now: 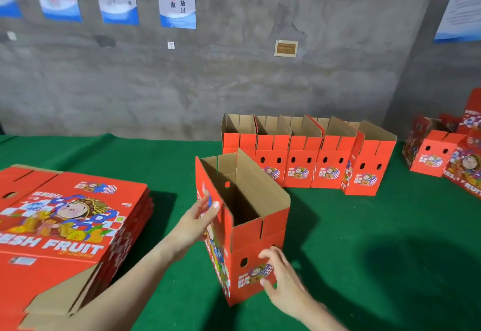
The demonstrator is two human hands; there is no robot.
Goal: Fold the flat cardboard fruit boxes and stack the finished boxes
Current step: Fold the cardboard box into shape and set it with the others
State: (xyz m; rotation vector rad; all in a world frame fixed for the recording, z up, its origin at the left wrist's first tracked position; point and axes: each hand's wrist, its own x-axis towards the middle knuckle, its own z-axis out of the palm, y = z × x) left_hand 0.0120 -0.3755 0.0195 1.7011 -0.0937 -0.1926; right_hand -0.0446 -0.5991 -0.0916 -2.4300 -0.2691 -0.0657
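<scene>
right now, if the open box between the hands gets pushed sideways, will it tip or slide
Likely light: the folded fruit box is empty corrugated cardboard, open on top. It stands tall on a narrow base, so a high push would probably tip it rather than slide it on the green cloth. Its raised top flaps look thin and may flex.

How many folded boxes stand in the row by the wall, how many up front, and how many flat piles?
Boxes in the back row: 5
Box at the front: 1
Pile of flat boxes: 1
Total: 7
</scene>
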